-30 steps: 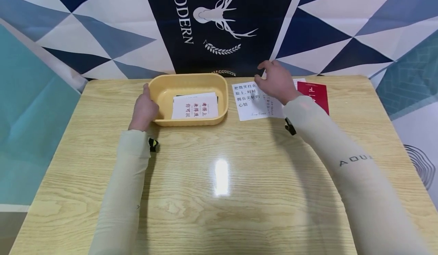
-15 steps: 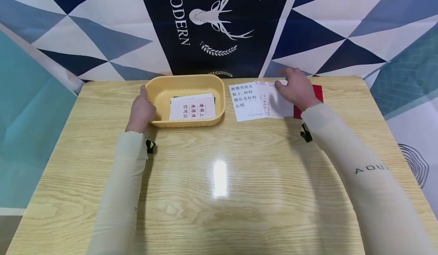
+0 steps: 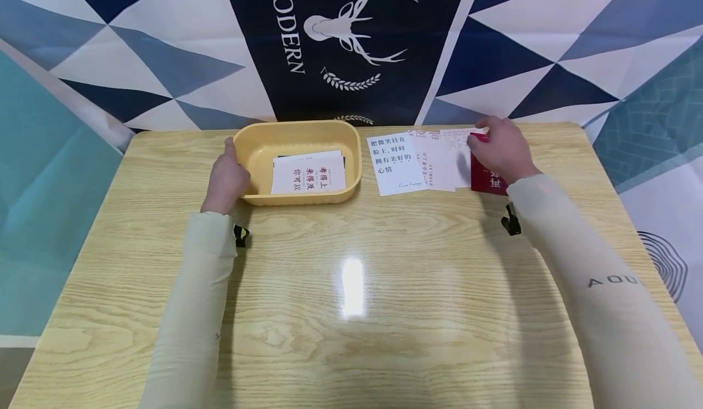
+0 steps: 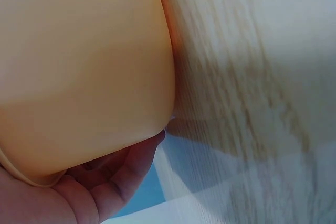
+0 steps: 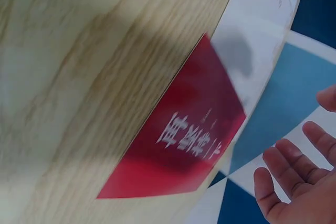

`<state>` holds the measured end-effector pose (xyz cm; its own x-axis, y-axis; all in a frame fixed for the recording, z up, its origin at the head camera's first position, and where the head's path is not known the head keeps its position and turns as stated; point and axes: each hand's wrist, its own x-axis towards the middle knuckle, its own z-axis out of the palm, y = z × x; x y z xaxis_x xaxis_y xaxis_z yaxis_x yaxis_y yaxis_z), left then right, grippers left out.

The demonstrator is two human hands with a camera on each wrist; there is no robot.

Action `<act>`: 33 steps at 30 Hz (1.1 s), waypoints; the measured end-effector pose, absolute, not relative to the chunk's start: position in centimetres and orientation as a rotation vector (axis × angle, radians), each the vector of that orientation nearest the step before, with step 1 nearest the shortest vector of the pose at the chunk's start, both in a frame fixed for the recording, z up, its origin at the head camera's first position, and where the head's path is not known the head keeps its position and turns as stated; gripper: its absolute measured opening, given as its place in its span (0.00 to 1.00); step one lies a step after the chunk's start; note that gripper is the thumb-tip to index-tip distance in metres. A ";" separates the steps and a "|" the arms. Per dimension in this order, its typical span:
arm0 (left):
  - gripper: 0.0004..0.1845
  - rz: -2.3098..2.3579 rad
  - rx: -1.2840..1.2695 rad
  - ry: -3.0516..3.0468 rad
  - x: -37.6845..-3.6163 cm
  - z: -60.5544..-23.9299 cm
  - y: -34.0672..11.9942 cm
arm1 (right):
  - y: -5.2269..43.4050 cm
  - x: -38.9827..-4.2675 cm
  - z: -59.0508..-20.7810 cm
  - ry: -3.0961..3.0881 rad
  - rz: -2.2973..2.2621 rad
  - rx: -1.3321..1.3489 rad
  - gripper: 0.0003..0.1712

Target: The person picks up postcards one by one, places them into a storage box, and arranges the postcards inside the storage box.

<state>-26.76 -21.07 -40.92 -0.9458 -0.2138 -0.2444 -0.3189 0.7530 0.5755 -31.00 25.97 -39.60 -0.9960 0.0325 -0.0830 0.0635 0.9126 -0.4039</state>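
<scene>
The red card (image 3: 486, 177) is lying on the table (image 3: 417, 287), near its far edge and toward the right, directly under my right hand (image 3: 506, 151) as the head view is showing it. My hand is hiding the card's right part, so the red that is showing is sticking out to the left and toward me. The right wrist view is showing a gap between my fingers and the card; they are hanging loose and slightly parted, holding nothing. The card's near edge is running roughly along the table's far edge, but foreshortening is leaving me unable to tell its long axis. My right hand is by far the nearer one. Just to the left, pale cards (image 3: 396, 165) are overlapping in a row, the last seeming to be running under the red one. Beyond them the tray (image 3: 299, 199) is sitting lengthwise along the wall cloth (image 3: 379, 104), holding a white card (image 3: 307, 174) on top of something dark. My left hand (image 3: 225, 177) is gripping the tray's left end, fingers curling round the outside.
</scene>
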 end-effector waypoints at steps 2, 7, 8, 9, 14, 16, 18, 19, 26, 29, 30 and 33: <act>0.41 0.960 -0.420 2.795 -26.8 -41.0 -21.1 | 26.5 -30.8 -39.6 2.988 -0.644 0.112 0.35; 0.42 0.989 -0.430 2.783 -26.7 -41.0 -21.1 | 27.8 -30.6 -40.0 2.947 -0.644 0.231 0.37; 0.43 0.995 -0.434 2.778 -26.7 -41.0 -21.1 | 28.1 -30.6 -40.1 2.939 -0.648 0.252 0.38; 0.43 0.999 -0.437 2.774 -26.7 -41.0 -21.1 | 28.4 -30.6 -40.2 2.930 -0.650 0.273 0.38; 0.43 0.996 -0.442 2.767 -26.7 -41.0 -21.0 | 29.5 -30.5 -40.6 2.886 -0.665 0.373 0.40; 0.42 0.993 -0.453 2.761 -26.7 -40.9 -21.0 | 29.9 -30.4 -40.7 2.875 -0.665 0.403 0.41; 0.42 0.987 -0.460 2.757 -26.8 -40.9 -21.0 | 30.2 -30.3 -41.0 2.873 -0.656 0.420 0.42; 0.42 0.983 -0.461 2.756 -26.8 -40.9 -21.0 | 30.3 -30.3 -41.1 2.871 -0.650 0.425 0.42; 0.42 0.959 -0.452 2.766 -26.8 -40.9 -21.0 | 30.9 -30.0 -41.7 2.828 -0.652 0.480 0.46; 0.42 0.954 -0.450 2.766 -26.8 -40.9 -21.0 | 31.0 -29.9 -42.0 2.799 -0.653 0.514 0.48; 0.42 0.953 -0.448 2.769 -26.8 -40.9 -21.0 | 31.1 -29.9 -42.0 2.791 -0.648 0.523 0.48; 0.42 0.945 -0.441 2.774 -26.8 -41.0 -21.0 | 31.1 -29.9 -42.3 2.775 -0.628 0.543 0.49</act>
<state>-26.81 -21.05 -40.99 -0.9402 -0.2202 -0.2598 -0.3330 0.7544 0.5657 -29.90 31.13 -42.26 -0.9009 0.3010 -0.3126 0.4063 0.8382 -0.3638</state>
